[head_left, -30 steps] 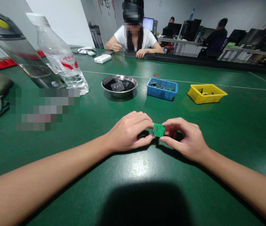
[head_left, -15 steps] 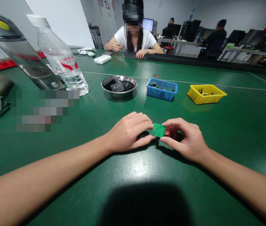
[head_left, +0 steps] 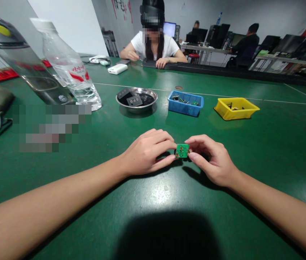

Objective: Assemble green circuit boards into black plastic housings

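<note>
The circuit board [head_left: 182,151] is pinched by the left hand [head_left: 150,152]; whether the right hand [head_left: 216,160], fingers [head_left: 199,138] parted, grips is unclear. Red writing [head_left: 78,69] on the bottle [head_left: 65,59] is blurred.

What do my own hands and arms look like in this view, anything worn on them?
The left hand and right hand are ungloved, with no rings showing. The left forearm and right forearm show no sleeve, watch, bracelet or cable.
</note>
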A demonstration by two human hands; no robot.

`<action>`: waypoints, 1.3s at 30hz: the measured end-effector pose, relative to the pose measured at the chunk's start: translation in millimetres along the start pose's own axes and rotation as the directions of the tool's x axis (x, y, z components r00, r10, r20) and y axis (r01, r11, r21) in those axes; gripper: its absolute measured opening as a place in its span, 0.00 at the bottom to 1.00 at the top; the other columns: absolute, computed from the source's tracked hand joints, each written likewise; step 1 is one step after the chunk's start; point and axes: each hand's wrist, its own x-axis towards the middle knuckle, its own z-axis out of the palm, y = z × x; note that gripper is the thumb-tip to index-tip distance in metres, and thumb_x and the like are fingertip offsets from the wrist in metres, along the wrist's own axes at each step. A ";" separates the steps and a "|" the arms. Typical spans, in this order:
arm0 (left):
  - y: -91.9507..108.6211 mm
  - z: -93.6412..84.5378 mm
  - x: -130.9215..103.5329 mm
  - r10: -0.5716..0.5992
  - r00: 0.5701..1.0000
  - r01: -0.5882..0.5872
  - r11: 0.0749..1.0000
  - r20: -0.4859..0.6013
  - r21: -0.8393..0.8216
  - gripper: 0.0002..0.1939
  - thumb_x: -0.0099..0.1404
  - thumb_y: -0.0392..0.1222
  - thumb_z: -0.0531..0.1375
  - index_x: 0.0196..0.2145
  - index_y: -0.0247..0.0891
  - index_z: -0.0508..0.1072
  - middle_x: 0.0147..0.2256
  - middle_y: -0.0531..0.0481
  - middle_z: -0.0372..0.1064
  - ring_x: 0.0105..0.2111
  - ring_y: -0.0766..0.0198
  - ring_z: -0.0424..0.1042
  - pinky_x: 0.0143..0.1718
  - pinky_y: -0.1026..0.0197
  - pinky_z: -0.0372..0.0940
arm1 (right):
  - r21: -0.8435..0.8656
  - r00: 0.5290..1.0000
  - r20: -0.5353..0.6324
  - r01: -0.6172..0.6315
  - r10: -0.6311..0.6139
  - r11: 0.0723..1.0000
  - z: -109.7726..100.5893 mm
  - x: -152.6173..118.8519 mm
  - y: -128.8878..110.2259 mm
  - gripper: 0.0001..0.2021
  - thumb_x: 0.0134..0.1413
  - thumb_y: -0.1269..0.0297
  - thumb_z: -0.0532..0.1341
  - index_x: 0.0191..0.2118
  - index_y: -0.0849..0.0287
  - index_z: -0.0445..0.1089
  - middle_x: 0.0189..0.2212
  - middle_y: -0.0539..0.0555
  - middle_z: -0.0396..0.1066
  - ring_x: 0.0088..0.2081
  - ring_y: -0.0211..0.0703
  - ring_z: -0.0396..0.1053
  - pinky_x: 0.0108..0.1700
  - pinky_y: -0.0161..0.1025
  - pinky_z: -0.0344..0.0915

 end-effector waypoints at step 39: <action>0.9 1.1 0.7 0.073 0.972 -0.043 0.990 0.223 -0.133 0.16 0.72 0.52 0.63 0.45 0.35 0.76 0.39 0.44 0.78 0.37 0.60 0.75 0.41 0.58 0.64 | -0.157 0.982 0.085 0.179 -0.167 0.971 -0.2 6.5 -6.4 0.04 0.65 0.72 0.61 0.40 0.59 0.74 0.32 0.53 0.77 0.31 0.38 0.72 0.35 0.36 0.67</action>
